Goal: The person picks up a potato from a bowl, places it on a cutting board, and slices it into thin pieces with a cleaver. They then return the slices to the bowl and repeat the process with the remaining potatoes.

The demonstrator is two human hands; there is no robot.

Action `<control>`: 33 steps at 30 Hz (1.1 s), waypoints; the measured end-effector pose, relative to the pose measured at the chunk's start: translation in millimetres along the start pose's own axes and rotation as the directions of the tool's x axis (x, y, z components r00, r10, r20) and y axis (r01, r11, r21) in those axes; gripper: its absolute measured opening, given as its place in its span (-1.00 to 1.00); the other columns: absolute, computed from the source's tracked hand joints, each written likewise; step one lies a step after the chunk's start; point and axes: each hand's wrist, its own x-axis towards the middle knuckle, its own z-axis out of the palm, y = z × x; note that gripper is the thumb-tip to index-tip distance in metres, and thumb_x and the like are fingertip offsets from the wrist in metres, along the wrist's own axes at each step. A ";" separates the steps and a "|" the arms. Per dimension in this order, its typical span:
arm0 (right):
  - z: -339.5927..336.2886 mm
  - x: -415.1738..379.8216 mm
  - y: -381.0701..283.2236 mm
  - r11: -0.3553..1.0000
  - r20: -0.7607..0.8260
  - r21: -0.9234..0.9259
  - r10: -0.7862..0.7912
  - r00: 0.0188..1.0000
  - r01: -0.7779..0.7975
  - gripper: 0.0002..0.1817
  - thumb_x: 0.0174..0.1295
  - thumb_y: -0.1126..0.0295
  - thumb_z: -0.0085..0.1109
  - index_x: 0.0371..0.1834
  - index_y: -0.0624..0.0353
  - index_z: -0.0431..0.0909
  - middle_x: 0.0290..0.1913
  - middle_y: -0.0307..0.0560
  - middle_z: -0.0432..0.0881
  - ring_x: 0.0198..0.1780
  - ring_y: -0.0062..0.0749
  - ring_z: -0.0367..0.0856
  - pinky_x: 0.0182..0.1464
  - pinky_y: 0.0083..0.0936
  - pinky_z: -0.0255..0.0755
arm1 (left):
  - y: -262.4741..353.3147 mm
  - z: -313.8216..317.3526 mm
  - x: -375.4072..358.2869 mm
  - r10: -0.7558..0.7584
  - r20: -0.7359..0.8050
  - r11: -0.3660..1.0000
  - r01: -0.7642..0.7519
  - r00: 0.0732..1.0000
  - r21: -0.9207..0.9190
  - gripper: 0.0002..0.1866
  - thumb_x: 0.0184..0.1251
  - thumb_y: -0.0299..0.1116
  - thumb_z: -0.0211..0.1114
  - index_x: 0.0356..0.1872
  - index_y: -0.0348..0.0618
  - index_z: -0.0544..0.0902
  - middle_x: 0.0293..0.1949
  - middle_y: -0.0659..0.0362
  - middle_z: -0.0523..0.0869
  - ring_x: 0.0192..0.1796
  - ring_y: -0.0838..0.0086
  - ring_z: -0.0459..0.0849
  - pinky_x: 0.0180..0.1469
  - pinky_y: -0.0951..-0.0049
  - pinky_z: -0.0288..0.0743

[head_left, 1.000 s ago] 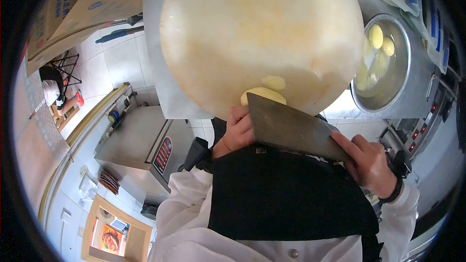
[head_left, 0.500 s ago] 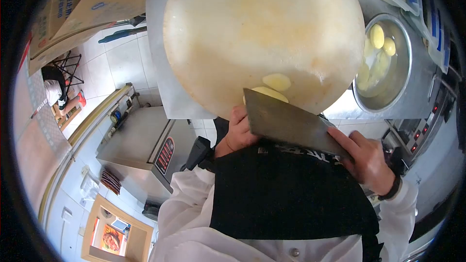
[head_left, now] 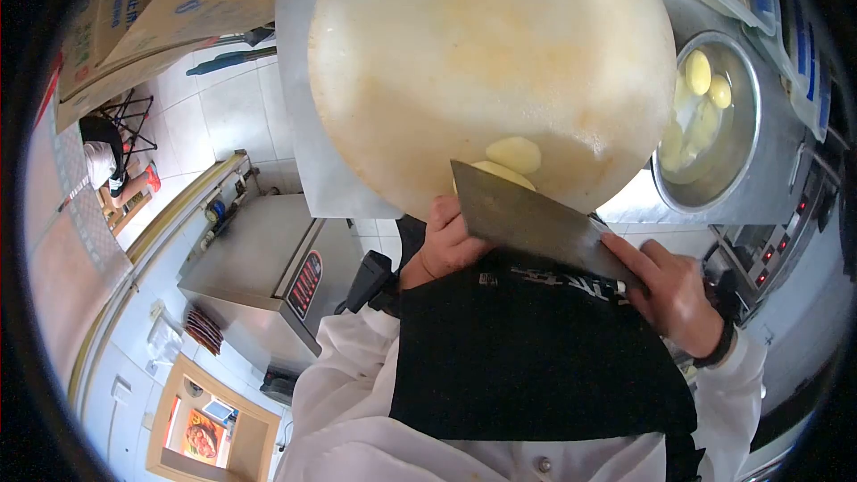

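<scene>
My right hand (head_left: 674, 295) is closed around the handle of a cleaver (head_left: 536, 219), whose broad blade slants up to the left over the near edge of the round cutting board (head_left: 491, 45). A pale yellow peeled potato (head_left: 504, 175) shows just beyond the blade, partly hidden by it. With fingers bent, my left hand (head_left: 446, 236) is closed on the potato's near side; the blade covers part of this grip. On the board, just past the potato, lies a flat cut potato slice (head_left: 514, 155).
To the right of the board stands a metal bowl (head_left: 754, 129) with several peeled potatoes in water. Plastic containers (head_left: 750, 0) sit at the back right. Cardboard boxes (head_left: 187, 13) are at the upper left, above a steel appliance (head_left: 245, 259). Another person's leg (head_left: 134, 183) shows at far left.
The view has shifted slightly, moving the board and bowl a little to the right in the picture. Both hands keep their holds, and the cleaver stays at nearly the same slant.
</scene>
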 end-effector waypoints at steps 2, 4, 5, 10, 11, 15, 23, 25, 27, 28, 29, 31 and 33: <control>-7.8 -13.8 -5.5 1.000 0.024 -0.012 0.026 0.999 -0.026 -0.24 -0.15 0.52 0.23 0.28 0.06 0.31 -0.49 -0.05 0.39 -0.57 -0.16 0.47 -0.54 -0.30 0.40 | -5.3 -0.7 -7.3 -0.511 0.168 0.783 0.537 0.843 -0.314 -0.71 -0.39 -0.46 0.38 -0.44 -0.08 0.67 -0.17 0.24 0.63 -0.08 0.33 0.51 -0.14 0.36 0.41; -9.5 -15.7 -6.8 0.999 0.045 -0.026 0.047 0.998 -0.046 -0.23 -0.16 0.52 0.23 0.28 0.06 0.30 -0.49 -0.05 0.39 -0.57 -0.15 0.47 -0.53 -0.30 0.40 | -0.9 -11.6 18.7 0.330 0.152 0.930 -0.348 0.932 0.119 -0.69 -0.45 -0.45 0.31 -0.46 -0.08 0.65 -0.17 0.22 0.63 -0.07 0.30 0.50 -0.13 0.34 0.40; -8.3 -13.9 -6.8 0.999 0.033 -0.022 0.046 0.998 -0.045 -0.23 -0.16 0.53 0.23 0.28 0.06 0.30 -0.49 -0.05 0.39 -0.56 -0.15 0.47 -0.53 -0.29 0.41 | -3.1 -10.4 15.3 0.329 0.152 0.930 -0.348 0.932 0.120 -0.69 -0.45 -0.45 0.31 -0.46 -0.08 0.65 -0.17 0.22 0.63 -0.07 0.30 0.50 -0.13 0.34 0.40; 13.1 16.2 -1.8 0.998 -0.004 -0.004 0.062 0.998 -0.062 -0.26 -0.12 0.53 0.21 0.28 0.06 0.31 -0.49 -0.05 0.39 -0.55 -0.15 0.47 -0.51 -0.28 0.42 | 23.8 -8.8 44.4 0.506 0.047 0.800 -0.489 0.861 0.348 -0.68 -0.39 -0.44 0.37 -0.40 -0.06 0.68 -0.16 0.26 0.64 -0.09 0.31 0.50 -0.11 0.35 0.40; 18.2 22.6 1.8 0.999 -0.046 0.015 0.033 0.998 -0.033 -0.26 -0.12 0.53 0.21 0.28 0.06 0.31 -0.48 -0.05 0.40 -0.55 -0.15 0.47 -0.51 -0.28 0.43 | 24.7 -7.8 47.0 0.508 0.047 0.798 -0.491 0.860 0.350 -0.68 -0.39 -0.44 0.37 -0.40 -0.06 0.68 -0.16 0.26 0.64 -0.09 0.31 0.50 -0.11 0.35 0.40; 9.6 11.2 3.7 1.000 -0.049 0.001 -0.015 0.999 0.015 -0.26 -0.12 0.54 0.21 0.28 0.06 0.31 -0.49 -0.06 0.39 -0.57 -0.15 0.47 -0.51 -0.28 0.43 | 1.0 -6.0 19.0 0.421 0.100 0.863 -0.432 0.901 0.262 -0.67 -0.36 -0.43 0.38 -0.37 -0.09 0.69 -0.16 0.27 0.64 -0.09 0.31 0.51 -0.11 0.35 0.40; -5.0 -6.2 -7.9 0.998 0.042 -0.017 0.057 0.997 -0.056 -0.25 -0.13 0.55 0.21 0.28 0.04 0.30 -0.49 -0.06 0.39 -0.59 -0.14 0.46 -0.53 -0.26 0.43 | 9.0 -11.6 27.2 0.342 0.171 0.902 -0.374 0.924 0.216 -0.71 -0.33 -0.44 0.41 -0.40 -0.11 0.68 -0.19 0.27 0.64 -0.06 0.33 0.51 -0.12 0.37 0.40; 5.6 9.5 -4.8 0.997 0.048 -0.026 0.068 0.997 -0.067 -0.25 -0.13 0.56 0.21 0.28 0.04 0.30 -0.48 -0.05 0.40 -0.59 -0.13 0.46 -0.53 -0.26 0.43 | 26.2 -11.0 44.6 0.480 0.061 0.806 -0.468 0.875 0.364 -0.74 -0.28 -0.46 0.47 -0.42 -0.10 0.68 -0.22 0.28 0.64 -0.06 0.37 0.51 -0.13 0.39 0.40; 15.4 25.0 0.0 1.000 -0.060 0.019 0.011 0.998 -0.010 -0.26 -0.11 0.56 0.20 0.28 0.04 0.29 -0.47 -0.05 0.41 -0.58 -0.12 0.47 -0.51 -0.26 0.45 | 29.5 -9.0 50.6 0.491 0.046 0.815 -0.477 0.870 0.330 -0.75 -0.26 -0.47 0.49 -0.43 -0.10 0.68 -0.23 0.28 0.64 -0.07 0.39 0.51 -0.13 0.40 0.40; 15.3 24.3 0.0 1.000 -0.062 0.019 0.009 0.998 -0.008 -0.26 -0.11 0.56 0.20 0.28 0.04 0.29 -0.47 -0.05 0.41 -0.58 -0.12 0.47 -0.51 -0.26 0.45 | 30.4 -9.2 52.1 0.499 0.030 0.824 -0.485 0.866 0.292 -0.75 -0.25 -0.47 0.51 -0.43 -0.09 0.68 -0.24 0.29 0.64 -0.08 0.41 0.52 -0.13 0.40 0.41; 15.0 22.9 1.4 1.000 -0.065 0.022 0.000 0.998 0.001 -0.26 -0.12 0.56 0.20 0.28 0.05 0.29 -0.48 -0.05 0.40 -0.58 -0.13 0.47 -0.51 -0.26 0.44 | 29.6 -9.6 52.2 0.502 0.029 0.822 -0.487 0.865 0.295 -0.75 -0.25 -0.47 0.51 -0.43 -0.09 0.68 -0.24 0.29 0.64 -0.08 0.41 0.52 -0.13 0.40 0.41; 11.9 13.2 2.4 1.000 -0.068 0.029 -0.002 0.998 0.004 -0.26 -0.13 0.57 0.19 0.28 0.06 0.29 -0.48 -0.05 0.40 -0.58 -0.13 0.46 -0.51 -0.26 0.44 | 26.9 -9.8 46.2 0.500 0.054 0.794 -0.482 0.864 0.371 -0.73 -0.28 -0.47 0.46 -0.42 -0.09 0.68 -0.22 0.27 0.64 -0.06 0.38 0.51 -0.12 0.39 0.41; -4.9 -4.3 -2.3 1.000 0.034 0.013 0.003 0.999 -0.004 -0.25 -0.14 0.56 0.20 0.28 0.10 0.30 -0.50 -0.05 0.39 -0.59 -0.14 0.46 -0.52 -0.27 0.42 | 16.8 -13.4 34.2 0.474 0.096 0.823 -0.479 0.875 0.305 -0.72 -0.31 -0.46 0.42 -0.41 -0.09 0.67 -0.21 0.26 0.64 -0.06 0.36 0.51 -0.12 0.38 0.41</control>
